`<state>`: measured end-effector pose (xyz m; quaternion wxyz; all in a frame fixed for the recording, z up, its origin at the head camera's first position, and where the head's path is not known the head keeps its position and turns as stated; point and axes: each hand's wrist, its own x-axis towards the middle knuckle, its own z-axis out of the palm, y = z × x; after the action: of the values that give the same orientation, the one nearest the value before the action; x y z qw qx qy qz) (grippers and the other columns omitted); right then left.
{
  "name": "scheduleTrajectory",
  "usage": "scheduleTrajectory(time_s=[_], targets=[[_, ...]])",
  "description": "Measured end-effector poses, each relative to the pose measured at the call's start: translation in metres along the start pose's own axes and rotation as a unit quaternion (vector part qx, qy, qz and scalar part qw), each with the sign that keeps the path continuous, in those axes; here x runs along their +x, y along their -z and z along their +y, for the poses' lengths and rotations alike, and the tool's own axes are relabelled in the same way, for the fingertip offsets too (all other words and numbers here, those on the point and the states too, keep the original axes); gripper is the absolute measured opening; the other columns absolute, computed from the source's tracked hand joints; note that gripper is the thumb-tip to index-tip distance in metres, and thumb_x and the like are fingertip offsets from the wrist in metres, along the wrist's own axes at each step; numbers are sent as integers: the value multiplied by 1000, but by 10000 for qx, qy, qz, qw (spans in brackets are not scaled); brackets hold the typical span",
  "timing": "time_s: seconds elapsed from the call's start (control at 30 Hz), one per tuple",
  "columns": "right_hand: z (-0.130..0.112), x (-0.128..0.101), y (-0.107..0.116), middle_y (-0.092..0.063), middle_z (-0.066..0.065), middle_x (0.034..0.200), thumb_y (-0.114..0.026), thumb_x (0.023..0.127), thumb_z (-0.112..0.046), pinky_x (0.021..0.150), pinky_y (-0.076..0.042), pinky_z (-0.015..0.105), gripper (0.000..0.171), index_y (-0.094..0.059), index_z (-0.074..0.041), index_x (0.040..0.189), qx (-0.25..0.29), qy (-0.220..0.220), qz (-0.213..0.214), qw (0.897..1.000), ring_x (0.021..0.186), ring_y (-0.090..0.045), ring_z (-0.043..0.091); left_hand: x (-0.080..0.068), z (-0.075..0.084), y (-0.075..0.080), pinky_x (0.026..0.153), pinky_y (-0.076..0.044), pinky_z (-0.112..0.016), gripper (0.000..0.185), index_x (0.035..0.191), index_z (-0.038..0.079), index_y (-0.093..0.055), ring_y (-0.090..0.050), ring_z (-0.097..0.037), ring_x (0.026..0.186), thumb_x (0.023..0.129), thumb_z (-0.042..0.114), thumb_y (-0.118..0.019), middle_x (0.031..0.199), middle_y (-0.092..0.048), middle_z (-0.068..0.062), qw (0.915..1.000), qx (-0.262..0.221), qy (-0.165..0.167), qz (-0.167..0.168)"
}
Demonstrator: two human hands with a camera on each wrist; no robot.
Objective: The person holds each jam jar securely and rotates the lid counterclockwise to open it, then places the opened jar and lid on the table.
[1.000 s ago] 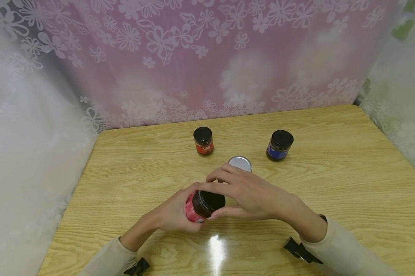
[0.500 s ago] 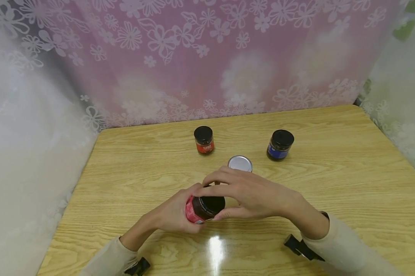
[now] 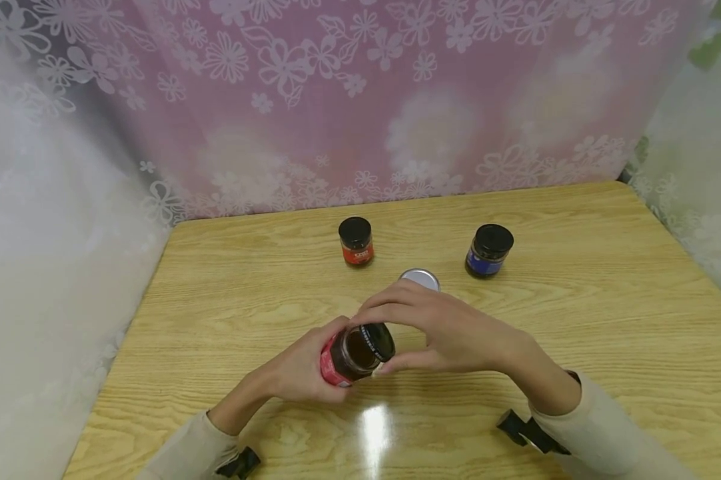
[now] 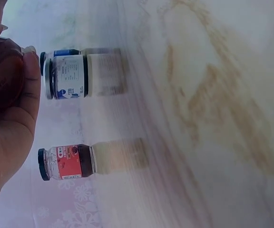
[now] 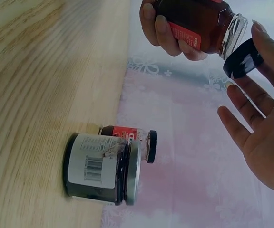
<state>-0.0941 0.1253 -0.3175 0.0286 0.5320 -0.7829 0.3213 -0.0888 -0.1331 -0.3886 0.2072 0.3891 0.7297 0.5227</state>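
My left hand (image 3: pixel 300 367) grips a glass jar (image 3: pixel 333 367) with a red-pink label and dark brown contents, held tilted above the table. My right hand (image 3: pixel 456 333) pinches its black lid (image 3: pixel 383 341) between thumb and fingers. The lid is tipped away from the mouth, so the bare glass rim shows. In the right wrist view, the threaded neck of the jar (image 5: pixel 199 23) faces the lid (image 5: pixel 243 59), whose edge is right at the rim. The left wrist view shows the jar's round base (image 4: pixel 6 78) against the palm.
Behind my right hand stands a silver-lidded jar (image 3: pixel 422 277) with a white label (image 5: pixel 94 164), partly hidden in the head view. Farther back are a red-labelled jar (image 3: pixel 356 253) and a blue-labelled jar (image 3: pixel 485 263), both black-lidded. A floral curtain (image 3: pixel 336 133) hangs behind the wooden table (image 3: pixel 234 287).
The black lid has come off the jar's mouth and tilted right, baring the rim and contents. My right hand has shifted slightly up and right; the left hand is almost unmoved.
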Motion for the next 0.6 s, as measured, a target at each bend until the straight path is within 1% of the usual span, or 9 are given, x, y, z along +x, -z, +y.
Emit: scheduleTrajectory(time_s=[0.17,0.3,0.43,0.6], targets=[[3,-5,2,-55,-9,126,-79,78,-37,94,-43,28,59,-56,-18,129,231,-87,286,9993,116,-49,9,0,3,2,79,-53,-33,63,121,18,-48,-59,-17,94,69,0,-77,107,-59,-1,9998,-22,126,128],[5,-11,4,-56,-8,126,-82,75,-34,93,-43,27,62,-56,-15,128,303,-280,448,9981,114,-50,9,0,4,3,81,-52,-33,61,121,14,-49,-58,-17,95,69,-2,-77,107,-58,-3,9996,-11,138,239],[6,-16,5,-55,-9,127,-82,76,-34,95,-42,27,62,-55,-16,129,327,-527,439,9971,115,-50,8,-1,2,3,82,-51,-34,61,120,12,-49,-58,-17,95,68,-3,-76,106,-59,-4,9993,-11,159,326],[7,-19,4,-55,-10,125,-83,75,-34,94,-42,27,62,-55,-18,128,292,-649,431,9965,113,-50,7,-2,0,5,84,-51,-34,62,121,17,-49,-58,-17,98,69,1,-79,108,-59,-1,9988,-81,234,418]])
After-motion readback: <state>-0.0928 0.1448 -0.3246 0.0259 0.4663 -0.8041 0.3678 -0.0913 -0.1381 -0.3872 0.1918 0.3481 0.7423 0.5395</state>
